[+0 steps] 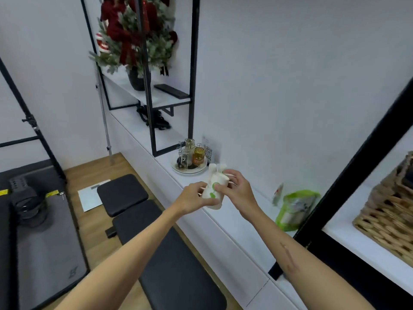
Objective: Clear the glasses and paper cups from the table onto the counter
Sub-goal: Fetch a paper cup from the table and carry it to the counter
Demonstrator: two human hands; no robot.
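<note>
White walls back a long white counter (225, 222) running from far left to near right, with a black metal shelf frame (194, 70) rising from it. Above its middle, the left hand (194, 198) and right hand (238, 189) hold a bunch of white paper cups (214, 193) with green print, fingers of both curled around them; the cups are tilted and blurred. Just beyond sits a plate (190, 170) carrying glasses (194, 153). A green bag (295, 209) lies to the right, a wicker basket (388, 220) farther right.
</note>
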